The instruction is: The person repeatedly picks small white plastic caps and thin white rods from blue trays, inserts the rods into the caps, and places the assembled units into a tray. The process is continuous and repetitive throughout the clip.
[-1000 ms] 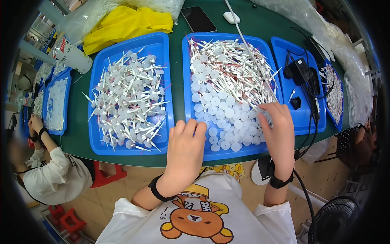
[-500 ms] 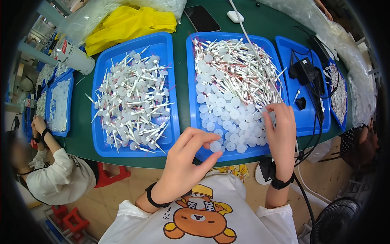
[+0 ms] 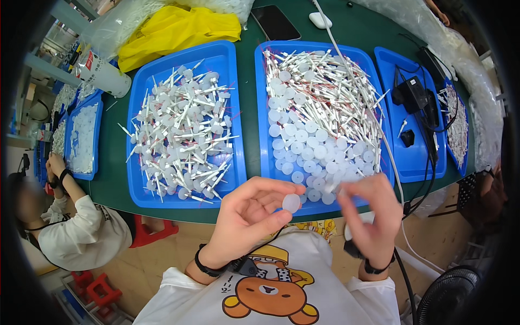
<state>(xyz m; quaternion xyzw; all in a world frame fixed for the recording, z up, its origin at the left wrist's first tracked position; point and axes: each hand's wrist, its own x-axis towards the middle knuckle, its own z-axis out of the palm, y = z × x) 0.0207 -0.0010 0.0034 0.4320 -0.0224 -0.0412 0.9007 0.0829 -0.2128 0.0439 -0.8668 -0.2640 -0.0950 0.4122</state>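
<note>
Over the near edge of the middle blue tray [image 3: 264,157], my left hand [image 3: 241,222] pinches one round translucent white disc [image 3: 291,203] between thumb and fingertips. To its right, my right hand [image 3: 375,214] is closed and smeared by motion; a blurred whitish thing shows at its fingertips, too unclear to name. Below and beyond both hands lie many loose discs [image 3: 309,154] in the tray's near part. Thin white sticks [image 3: 336,92] with red wires are heaped in its far part. The left blue tray [image 3: 238,135] bears a pile of sticks with discs on them [image 3: 184,130].
Right of the middle tray, a blue tray [image 3: 418,172] holds black adapters [image 3: 414,95] and cables. A phone [image 3: 276,23], white case [image 3: 320,20], yellow bag [image 3: 179,35] and cup [image 3: 105,76] stand farther back. At left sits another person [image 3: 86,233]; a fan [image 3: 449,292] is lower right.
My right hand has come back from the discs toward my left, with something blurred at its fingertips. The left hand has shifted slightly down, still pinching its disc. The view has shifted slightly.
</note>
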